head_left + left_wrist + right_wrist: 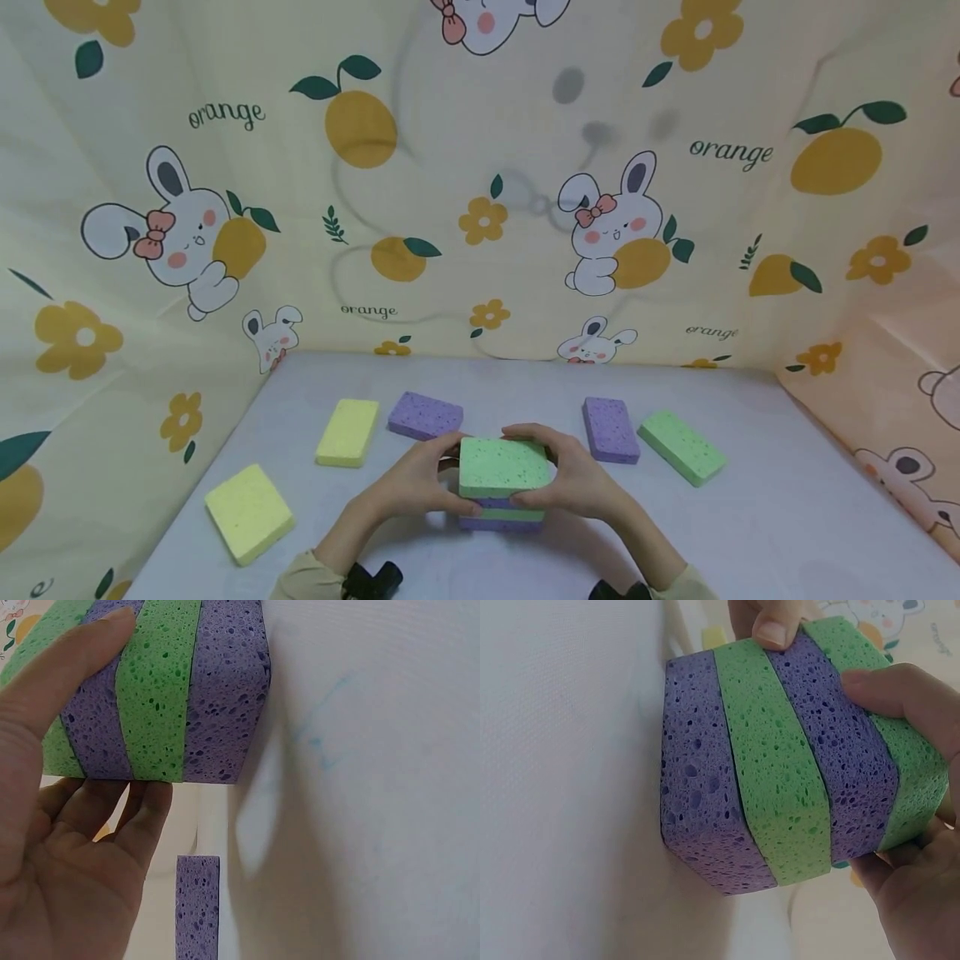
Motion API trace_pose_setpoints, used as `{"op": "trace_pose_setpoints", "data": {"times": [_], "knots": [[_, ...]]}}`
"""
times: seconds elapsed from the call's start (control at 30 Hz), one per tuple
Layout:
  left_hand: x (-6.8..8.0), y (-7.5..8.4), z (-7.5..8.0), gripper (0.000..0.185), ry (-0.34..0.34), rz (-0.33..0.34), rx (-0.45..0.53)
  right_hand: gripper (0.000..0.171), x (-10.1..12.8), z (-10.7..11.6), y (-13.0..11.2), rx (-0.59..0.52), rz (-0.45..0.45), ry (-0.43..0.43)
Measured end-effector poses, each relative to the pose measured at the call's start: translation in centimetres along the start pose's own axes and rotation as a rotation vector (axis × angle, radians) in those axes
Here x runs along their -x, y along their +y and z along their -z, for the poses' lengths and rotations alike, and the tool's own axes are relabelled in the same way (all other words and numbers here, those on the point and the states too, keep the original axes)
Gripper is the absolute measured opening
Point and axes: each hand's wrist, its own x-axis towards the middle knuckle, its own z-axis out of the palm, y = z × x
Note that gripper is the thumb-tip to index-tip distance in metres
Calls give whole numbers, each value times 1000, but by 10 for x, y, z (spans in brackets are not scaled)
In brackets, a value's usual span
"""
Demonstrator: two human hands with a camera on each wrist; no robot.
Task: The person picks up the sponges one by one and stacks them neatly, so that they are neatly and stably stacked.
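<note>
Two hands [498, 487] gripping four stacked sponges [502, 483], five loose

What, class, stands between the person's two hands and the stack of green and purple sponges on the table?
Nothing visible does. The left hand and right hand already grip the stack of four sponges from opposite sides, fingers directly on the foam. The loose sponges lie apart.

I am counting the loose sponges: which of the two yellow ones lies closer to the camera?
The yellow sponge at the table's left front edge; the other yellow sponge lies farther back, beside a purple sponge.
</note>
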Motion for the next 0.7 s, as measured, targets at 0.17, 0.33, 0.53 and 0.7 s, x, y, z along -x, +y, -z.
{"op": "trace_pose_setpoints", "data": {"times": [0.17, 0.33, 0.53, 0.7], "knots": [[1, 0, -1, 71, -2, 2, -2, 72, 1, -2, 10, 50, 0, 16], [0, -1, -2, 71, 0, -1, 1, 71, 1, -2, 7, 107, 13, 47], [1, -1, -2, 71, 1, 6, -7, 70, 2, -4, 6, 79, -8, 38], [-1, -1, 0, 72, 3, 15, 7, 70, 0, -3, 7, 53, -22, 30]]}}
